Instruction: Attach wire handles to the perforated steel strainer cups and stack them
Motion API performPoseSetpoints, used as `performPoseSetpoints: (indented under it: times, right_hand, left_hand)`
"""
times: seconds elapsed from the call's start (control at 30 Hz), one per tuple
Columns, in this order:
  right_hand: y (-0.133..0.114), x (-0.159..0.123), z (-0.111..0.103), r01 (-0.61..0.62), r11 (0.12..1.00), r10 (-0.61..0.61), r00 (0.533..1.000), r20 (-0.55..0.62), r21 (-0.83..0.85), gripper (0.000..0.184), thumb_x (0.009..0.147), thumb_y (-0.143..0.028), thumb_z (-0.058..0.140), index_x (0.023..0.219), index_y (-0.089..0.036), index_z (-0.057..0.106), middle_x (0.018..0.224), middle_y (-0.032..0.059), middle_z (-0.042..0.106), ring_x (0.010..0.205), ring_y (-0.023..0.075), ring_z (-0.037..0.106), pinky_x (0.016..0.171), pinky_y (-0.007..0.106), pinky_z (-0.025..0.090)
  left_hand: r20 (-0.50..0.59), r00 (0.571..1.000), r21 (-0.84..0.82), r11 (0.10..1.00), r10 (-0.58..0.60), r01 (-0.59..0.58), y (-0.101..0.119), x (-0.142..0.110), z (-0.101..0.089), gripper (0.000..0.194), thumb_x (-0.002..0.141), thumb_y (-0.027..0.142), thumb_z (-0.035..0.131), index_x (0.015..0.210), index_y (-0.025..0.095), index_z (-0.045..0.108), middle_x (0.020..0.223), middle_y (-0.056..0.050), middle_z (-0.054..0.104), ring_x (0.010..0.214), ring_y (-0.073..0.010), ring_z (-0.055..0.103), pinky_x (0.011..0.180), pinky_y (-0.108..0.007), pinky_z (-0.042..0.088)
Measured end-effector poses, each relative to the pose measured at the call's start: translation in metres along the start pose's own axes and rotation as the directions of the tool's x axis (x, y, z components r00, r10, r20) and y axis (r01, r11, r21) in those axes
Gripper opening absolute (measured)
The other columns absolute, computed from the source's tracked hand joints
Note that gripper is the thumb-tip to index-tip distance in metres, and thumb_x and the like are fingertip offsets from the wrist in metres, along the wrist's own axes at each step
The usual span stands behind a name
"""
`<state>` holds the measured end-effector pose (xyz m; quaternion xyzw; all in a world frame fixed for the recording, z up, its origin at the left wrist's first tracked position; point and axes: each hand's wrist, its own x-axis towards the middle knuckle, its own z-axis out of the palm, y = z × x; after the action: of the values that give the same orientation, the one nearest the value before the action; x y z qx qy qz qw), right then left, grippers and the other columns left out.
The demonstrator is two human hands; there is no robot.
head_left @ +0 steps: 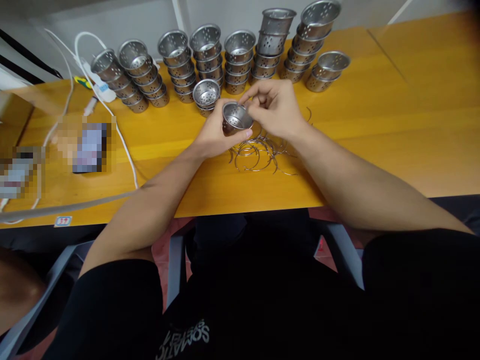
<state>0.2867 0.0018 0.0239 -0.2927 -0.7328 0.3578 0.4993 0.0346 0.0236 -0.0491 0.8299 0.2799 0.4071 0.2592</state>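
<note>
My left hand (pixel 215 131) is wrapped round a small perforated metal strainer basket (pixel 235 125), tilted so its open top faces me. At the basket's right rim, my right hand (pixel 275 106) has thumb and forefinger pinched together. Whatever lies between those fingertips is too small to make out. Just below both hands, a loose pile of thin curved wire handles (pixel 257 155) is spread on the table. Right behind the held basket stands a short stack of strainer baskets (pixel 207 95).
Several tall stacks of strainer baskets (pixel 236 65) line the table's (pixel 393 150) back edge. A shorter stack (pixel 328 72) ends the row at right. Two blurred phones, one a dark-edged phone (pixel 90 148), lie at left among white cables (pixel 123 140). A person's limb shows at lower left.
</note>
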Motion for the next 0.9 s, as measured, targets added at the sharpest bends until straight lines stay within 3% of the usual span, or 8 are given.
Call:
performPoseSetpoints:
  times: [0.1,0.17,0.27,0.37,0.57,0.77,0.9]
  right_hand:
    - [-0.015,-0.003,-0.008,-0.044,0.994,0.032,0.993,0.110,0.105,0.059,0.106,-0.090,0.105,0.104,-0.033,0.092,0.082,-0.0001,0.081,0.063,0.0200,0.054,0.064,0.044,0.048]
    - [-0.024,-0.006,-0.015,-0.071,0.991,0.049,0.982,0.182,0.113,0.063,0.103,-0.093,0.108,0.106,-0.032,0.092,0.079,-0.0019,0.079,0.061,0.0187,0.055,0.059,0.040,0.042]
    - [-0.028,-0.008,-0.019,-0.076,0.989,0.046,0.973,0.228,0.127,0.068,0.096,-0.093,0.114,0.103,-0.030,0.088,0.075,-0.0030,0.072,0.060,0.0169,0.054,0.056,0.037,0.039]
    - [-0.024,-0.007,-0.017,-0.109,0.986,0.083,0.977,0.196,0.126,0.072,0.092,-0.093,0.116,0.097,-0.030,0.082,0.076,-0.0024,0.069,0.061,0.0180,0.052,0.056,0.038,0.043]
    - [-0.020,-0.004,-0.009,-0.091,0.990,0.072,0.983,0.172,0.108,0.071,0.087,-0.091,0.121,0.092,-0.032,0.082,0.073,-0.0033,0.064,0.069,0.0202,0.055,0.066,0.041,0.055]
    - [-0.025,-0.006,-0.007,-0.111,0.994,0.108,0.985,0.131,0.017,0.070,0.083,-0.095,0.119,0.089,-0.037,0.080,0.080,-0.0009,0.073,0.079,0.0272,0.064,0.080,0.051,0.068]
    - [-0.027,-0.007,-0.005,-0.128,0.992,0.126,0.985,0.114,0.008,0.075,0.079,-0.101,0.117,0.087,-0.036,0.080,0.078,0.0011,0.071,0.078,0.0280,0.061,0.079,0.052,0.065]
  left_hand:
    - [0.000,0.999,-0.045,0.998,-0.037,0.037,0.002,0.000,-0.004,0.089,0.117,0.090,0.088,0.168,0.023,0.060,0.147,-0.013,0.077,0.142,-0.0390,0.083,0.139,-0.066,0.063]
    - [-0.003,0.999,-0.080,0.996,-0.043,0.042,0.001,-0.001,-0.005,0.081,0.119,0.087,0.086,0.163,0.023,0.064,0.143,-0.011,0.077,0.139,-0.0378,0.084,0.137,-0.066,0.065]
    - [0.015,0.999,-0.112,0.993,-0.038,0.040,-0.004,-0.002,-0.002,0.088,0.113,0.082,0.095,0.168,0.023,0.062,0.151,-0.014,0.075,0.145,-0.0384,0.083,0.135,-0.063,0.067]
    - [0.023,0.999,-0.127,0.991,-0.030,0.033,-0.010,-0.003,0.003,0.098,0.109,0.076,0.101,0.176,0.021,0.054,0.162,-0.018,0.070,0.154,-0.0407,0.079,0.139,-0.064,0.065]
    - [0.022,1.000,-0.077,0.997,-0.017,0.018,-0.018,0.000,0.008,0.083,0.120,0.065,0.089,0.176,0.019,0.050,0.161,-0.018,0.067,0.157,-0.0407,0.076,0.146,-0.068,0.058]
    - [0.014,1.000,-0.021,1.000,-0.010,0.010,-0.020,0.001,0.007,0.079,0.123,0.066,0.083,0.178,0.019,0.051,0.161,-0.019,0.067,0.159,-0.0427,0.074,0.149,-0.069,0.054]
    - [0.002,1.000,-0.008,1.000,-0.012,0.012,-0.019,0.002,0.007,0.075,0.126,0.064,0.082,0.178,0.020,0.052,0.159,-0.017,0.069,0.155,-0.0394,0.077,0.145,-0.064,0.060]
